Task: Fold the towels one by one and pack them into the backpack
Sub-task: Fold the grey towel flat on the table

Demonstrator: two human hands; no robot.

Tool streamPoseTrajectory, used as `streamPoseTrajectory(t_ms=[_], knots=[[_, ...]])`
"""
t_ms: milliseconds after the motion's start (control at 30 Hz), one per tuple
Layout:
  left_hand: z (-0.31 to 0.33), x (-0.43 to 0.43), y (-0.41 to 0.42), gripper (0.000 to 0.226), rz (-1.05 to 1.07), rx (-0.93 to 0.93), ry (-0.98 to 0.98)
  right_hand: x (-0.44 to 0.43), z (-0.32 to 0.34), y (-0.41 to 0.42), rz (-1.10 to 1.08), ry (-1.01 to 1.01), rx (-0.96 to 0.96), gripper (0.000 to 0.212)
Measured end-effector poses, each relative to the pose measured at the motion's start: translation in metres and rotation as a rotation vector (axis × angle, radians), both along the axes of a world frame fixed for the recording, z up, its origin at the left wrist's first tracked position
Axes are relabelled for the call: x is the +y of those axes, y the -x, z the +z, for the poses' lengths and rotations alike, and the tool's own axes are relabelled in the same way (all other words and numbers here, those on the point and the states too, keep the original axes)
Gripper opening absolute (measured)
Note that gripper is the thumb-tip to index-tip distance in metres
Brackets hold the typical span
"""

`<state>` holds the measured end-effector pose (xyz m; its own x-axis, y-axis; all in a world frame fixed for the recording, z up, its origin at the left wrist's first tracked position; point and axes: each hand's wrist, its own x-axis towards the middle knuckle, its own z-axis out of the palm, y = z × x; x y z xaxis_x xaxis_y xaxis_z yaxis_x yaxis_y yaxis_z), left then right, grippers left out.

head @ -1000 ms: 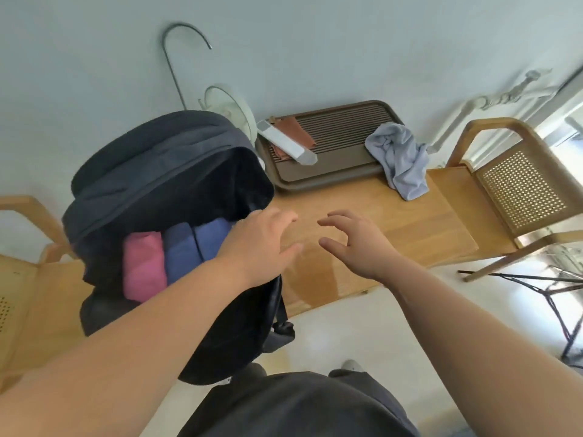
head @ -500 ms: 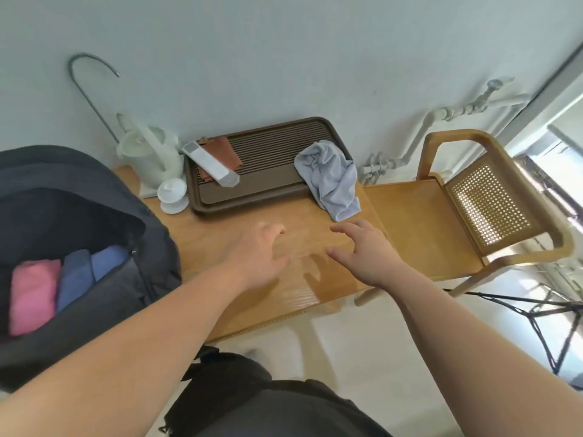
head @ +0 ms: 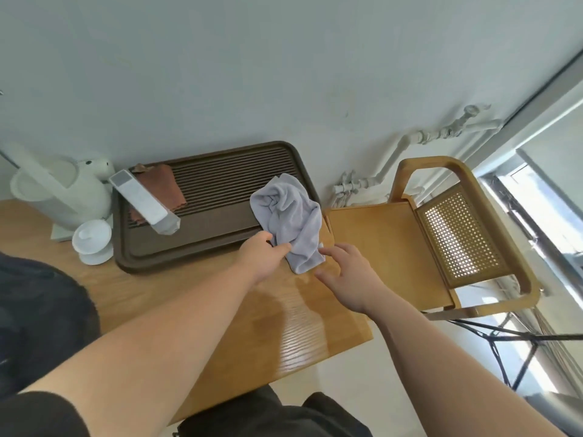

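Observation:
A crumpled grey towel lies half on the brown slatted tray and half on the wooden table. My left hand pinches the towel's lower left edge between thumb and fingers. Just right of the towel's lower end, my right hand hovers with its fingers spread and holds nothing. The dark backpack shows only as a black mass at the left edge; its opening and contents are out of view.
On the tray lie a white remote-like bar and a brown cloth. A white kettle and a white lidded cup stand at the back left. A wooden cane-back chair stands right of the table.
The view swung right, leaving the backpack mostly out of frame. Both hands moved forward to the grey towel, and my left hand took hold of its edge.

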<state>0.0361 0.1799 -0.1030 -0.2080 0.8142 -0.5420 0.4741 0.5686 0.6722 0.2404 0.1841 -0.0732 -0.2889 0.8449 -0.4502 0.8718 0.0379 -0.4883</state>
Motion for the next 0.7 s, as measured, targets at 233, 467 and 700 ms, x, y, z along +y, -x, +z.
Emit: streamPoseTrajectory(t_ms=[233, 467, 700], knots=[[-0.035, 0.039, -0.026, 0.026, 0.373, -0.185, 0.053, 0.031, -0.012, -0.007, -0.028, 0.09, 0.124, 0.051], [-0.036, 0.051, -0.049, 0.025, 0.516, -0.041, -0.01, 0.071, -0.011, -0.036, 0.141, 0.128, 0.097, 0.049], [0.036, 0.032, -0.08, 0.018, 0.452, 0.194, -0.327, 0.109, 0.001, -0.045, 0.415, -0.037, 0.087, 0.061]])
